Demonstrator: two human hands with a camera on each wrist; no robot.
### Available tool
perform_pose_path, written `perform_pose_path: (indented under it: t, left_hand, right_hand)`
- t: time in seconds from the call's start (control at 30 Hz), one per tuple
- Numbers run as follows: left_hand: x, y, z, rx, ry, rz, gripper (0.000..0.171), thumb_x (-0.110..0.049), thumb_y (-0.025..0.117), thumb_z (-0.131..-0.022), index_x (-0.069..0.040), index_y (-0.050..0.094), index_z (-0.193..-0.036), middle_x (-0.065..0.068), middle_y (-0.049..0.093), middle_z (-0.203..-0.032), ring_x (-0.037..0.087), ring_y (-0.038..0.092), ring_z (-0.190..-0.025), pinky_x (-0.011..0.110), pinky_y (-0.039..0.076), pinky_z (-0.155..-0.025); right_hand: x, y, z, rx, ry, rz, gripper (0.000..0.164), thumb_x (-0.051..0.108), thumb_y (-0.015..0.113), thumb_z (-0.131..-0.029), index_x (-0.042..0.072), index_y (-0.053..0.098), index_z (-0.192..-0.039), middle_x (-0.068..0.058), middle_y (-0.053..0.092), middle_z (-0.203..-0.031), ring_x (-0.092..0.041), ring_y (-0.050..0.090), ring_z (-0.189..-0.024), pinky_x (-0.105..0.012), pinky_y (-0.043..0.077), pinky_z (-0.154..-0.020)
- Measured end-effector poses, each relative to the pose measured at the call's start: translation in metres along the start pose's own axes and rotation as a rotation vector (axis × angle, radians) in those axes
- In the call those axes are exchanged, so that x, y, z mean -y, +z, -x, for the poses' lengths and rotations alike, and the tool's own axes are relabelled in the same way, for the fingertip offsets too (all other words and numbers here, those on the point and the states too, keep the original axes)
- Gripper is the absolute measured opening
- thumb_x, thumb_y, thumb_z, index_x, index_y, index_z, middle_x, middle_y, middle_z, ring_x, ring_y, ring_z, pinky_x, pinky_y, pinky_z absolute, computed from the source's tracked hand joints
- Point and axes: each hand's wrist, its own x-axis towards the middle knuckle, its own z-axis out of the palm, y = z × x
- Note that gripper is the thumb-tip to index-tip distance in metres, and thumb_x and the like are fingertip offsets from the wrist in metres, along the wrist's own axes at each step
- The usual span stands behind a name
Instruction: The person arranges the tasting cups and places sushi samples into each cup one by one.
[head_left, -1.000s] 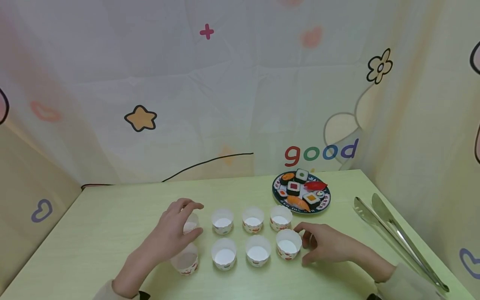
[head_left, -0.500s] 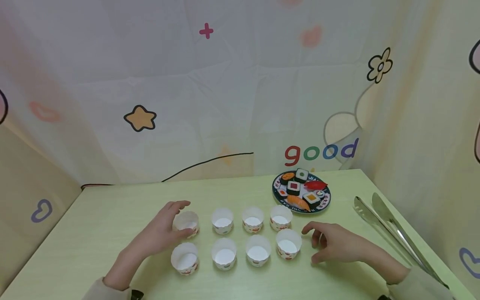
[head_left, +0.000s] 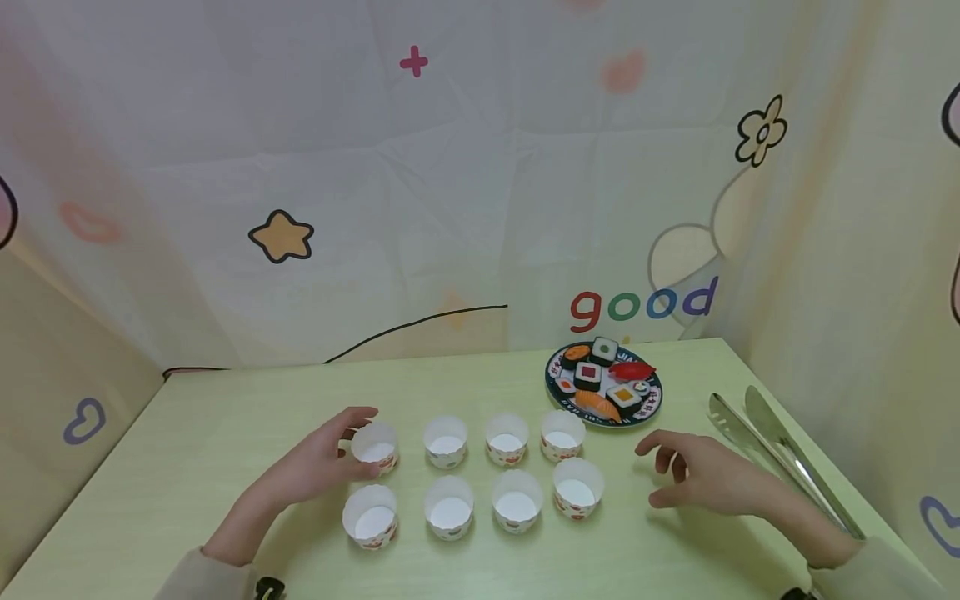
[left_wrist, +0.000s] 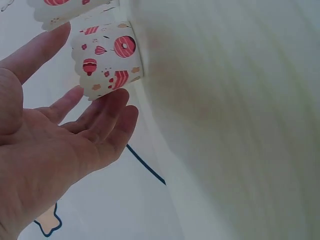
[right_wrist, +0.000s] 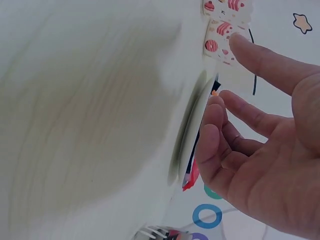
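Note:
Several white paper baking cups with red prints stand in two rows on the table. My left hand is at the left side of the back-left baking cup. Its thumb lies in front of that cup and its fingers reach behind, relaxed. In the left wrist view, fingertips are right at the printed cup wall. Just in front stands the front-left baking cup. My right hand hovers to the right of the front-right baking cup, fingers loosely bent, holding nothing.
Behind the right-hand cups sits a dark-rimmed plate of sushi pieces. Long metal tongs lie along the table's right side, partly behind my right arm. A printed curtain hangs around the table.
My left hand has drawn back leftward from over the left cups, uncovering the back-left one, which sits slightly further left. My right hand has moved right, away from the front-right cup.

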Motion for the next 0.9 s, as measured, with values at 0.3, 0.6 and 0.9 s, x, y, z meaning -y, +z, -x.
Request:
perform_pose_path:
  t: [0.3, 0.6, 0.9]
  left_hand:
    - [0.007, -0.002, -0.002, 0.034, -0.062, 0.037, 0.075, -0.020, 0.083, -0.089, -0.004, 0.042, -0.150, 0.021, 0.047, -0.144, 0.043, 0.045, -0.131, 0.055, 0.042, -0.101]
    - [0.014, -0.001, -0.009, 0.050, -0.106, -0.023, 0.079, -0.019, 0.088, -0.083, -0.002, 0.045, -0.147, 0.013, 0.058, -0.131, 0.036, 0.051, -0.125, 0.054, 0.042, -0.101]
    - [0.017, -0.002, -0.014, 0.086, -0.098, -0.003, 0.073, -0.015, 0.089, -0.081, 0.001, 0.048, -0.139, 0.010, 0.059, -0.123, 0.030, 0.053, -0.116, 0.047, 0.044, -0.095]
  right_hand:
    - [-0.013, -0.009, 0.007, -0.063, -0.033, 0.053, 0.048, 0.025, 0.086, -0.085, 0.004, 0.063, -0.122, -0.003, 0.058, -0.096, -0.016, 0.054, -0.079, -0.028, 0.047, -0.065]
    - [-0.018, -0.023, 0.016, -0.165, 0.008, 0.091, 0.045, 0.024, 0.083, -0.088, -0.001, 0.064, -0.120, -0.005, 0.058, -0.098, -0.017, 0.052, -0.081, -0.028, 0.046, -0.063]
    - [-0.029, -0.035, 0.023, -0.245, 0.033, 0.105, 0.052, 0.022, 0.081, -0.090, -0.007, 0.058, -0.126, -0.012, 0.060, -0.103, -0.020, 0.054, -0.083, -0.029, 0.047, -0.065]
